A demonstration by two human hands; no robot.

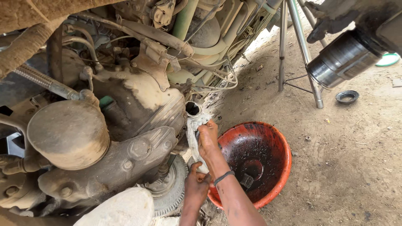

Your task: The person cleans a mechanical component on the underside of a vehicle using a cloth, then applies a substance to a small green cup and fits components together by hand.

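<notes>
Rag (193, 136) hangs from the engine's open port (193, 108), my right hand (208, 138) pinching its top against the rim to wipe there, my left hand (197, 184) gripping its tail taut, the orange basin (279, 144) set beside to catch oil.

- Your right hand (208, 136) and forearm are bare, sleeveless.
- A thin dark band (223, 177) circles your right wrist.
- Below the band, your left hand (197, 184) is bare too.

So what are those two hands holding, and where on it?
A dirty pale rag: the right hand presses its upper end by the engine's round opening; the left hand grips its lower end.
</notes>
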